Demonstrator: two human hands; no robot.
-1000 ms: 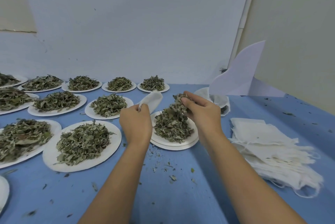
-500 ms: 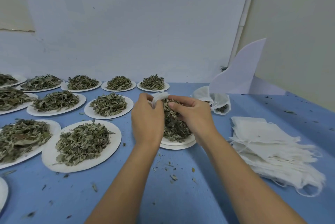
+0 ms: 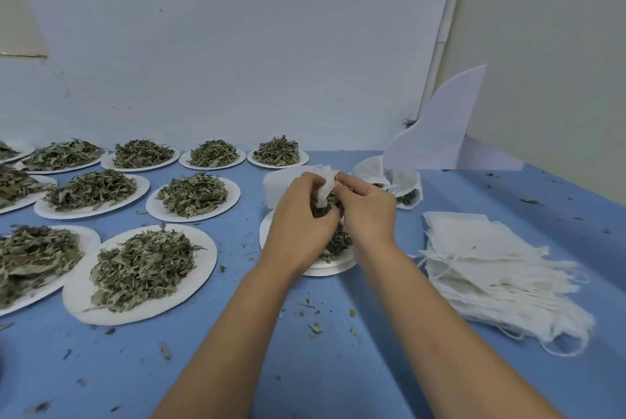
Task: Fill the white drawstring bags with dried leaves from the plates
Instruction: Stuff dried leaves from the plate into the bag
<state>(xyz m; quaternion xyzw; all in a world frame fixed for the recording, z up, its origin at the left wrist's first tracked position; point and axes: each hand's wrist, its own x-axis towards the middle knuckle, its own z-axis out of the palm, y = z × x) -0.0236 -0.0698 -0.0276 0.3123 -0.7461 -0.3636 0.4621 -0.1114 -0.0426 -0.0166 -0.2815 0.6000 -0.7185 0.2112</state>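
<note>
Frame centre: left hand and right hand both pinch white bag between them, above the leaf plate.

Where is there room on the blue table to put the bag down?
The near edge of the blue table, in front of the big plate and the stack of empty bags, holds only crumbs. The far right corner behind that stack is nearly bare. The left is crowded with plates of leaves.

My left hand and right hand have come together over the plate. The leaves I lifted a second ago now seem pushed into the bag mouth.
</note>
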